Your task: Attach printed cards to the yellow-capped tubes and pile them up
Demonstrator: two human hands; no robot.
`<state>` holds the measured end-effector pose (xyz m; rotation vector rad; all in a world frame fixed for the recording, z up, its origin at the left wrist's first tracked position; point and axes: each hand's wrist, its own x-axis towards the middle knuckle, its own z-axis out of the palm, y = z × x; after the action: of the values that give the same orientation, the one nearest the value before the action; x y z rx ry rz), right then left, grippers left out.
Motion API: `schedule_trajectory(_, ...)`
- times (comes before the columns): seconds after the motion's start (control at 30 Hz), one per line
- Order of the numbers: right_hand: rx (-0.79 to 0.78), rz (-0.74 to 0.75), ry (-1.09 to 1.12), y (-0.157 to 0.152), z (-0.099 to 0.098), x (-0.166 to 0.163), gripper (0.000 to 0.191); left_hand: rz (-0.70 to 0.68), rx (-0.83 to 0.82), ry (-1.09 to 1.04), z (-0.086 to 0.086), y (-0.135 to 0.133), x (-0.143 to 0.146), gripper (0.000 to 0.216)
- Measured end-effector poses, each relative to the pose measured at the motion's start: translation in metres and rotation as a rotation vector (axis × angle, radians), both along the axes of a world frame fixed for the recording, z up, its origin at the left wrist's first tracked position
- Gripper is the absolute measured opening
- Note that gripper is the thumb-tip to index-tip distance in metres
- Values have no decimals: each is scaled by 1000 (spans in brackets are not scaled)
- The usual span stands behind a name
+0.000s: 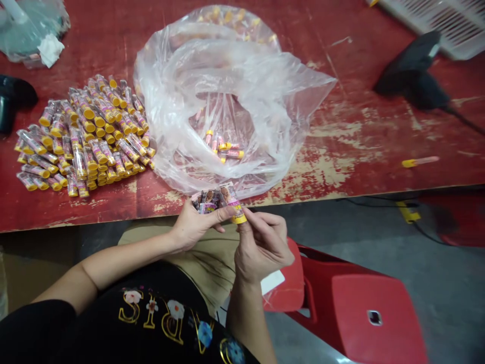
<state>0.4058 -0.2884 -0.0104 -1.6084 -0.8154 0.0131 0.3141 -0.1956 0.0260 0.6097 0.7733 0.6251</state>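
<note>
Right fingers: thumb and forefinger together at the yellow end of one tube (230, 198); right hand (263, 247) otherwise curled.
Left fingers: left hand (193, 225) clasped round a few dark printed pieces (206, 200), thumb pressed on the same tube.
Tube in hand: slim, tilted, yellow-ended, above the lap at the table's near edge; sleeve printed with a dark picture and a pink-purple band, lettering too small to read.
Pieces in left palm: similar dark-and-pink print; partly hidden, wording illegible.
Shirt (94, 328): black, with flowers and gold letters, upside down from the wearer's view; S, I, R and A can be made out.
Bag (162, 91): clear plastic, mouth open, on the red table (359, 141) just beyond the hands; pink, yellow-capped tubes (231, 153) inside.
Pile (94, 121): many sleeved tubes, yellow ends, heaped left of the bag; print unreadable.
Stray tube (420, 161): pink, yellow-capped, alone, right.
Scanner (405, 71): black, corded, far right.
</note>
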Motion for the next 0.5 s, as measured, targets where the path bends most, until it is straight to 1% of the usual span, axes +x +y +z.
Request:
schedule_trajectory(0.13,16,-43,-58,1,2,-1,24,-5,-4,-23,2,-1,-1,48)
schedule_trajectory(0.27,-20,-74,-78,2,2,-3,16,1,-34,-20,2,-2,-1,51)
schedule_trajectory(0.5,10,-72,-73,9,-3,-7,14,-2,-30,-9,-4,-2,-7,52)
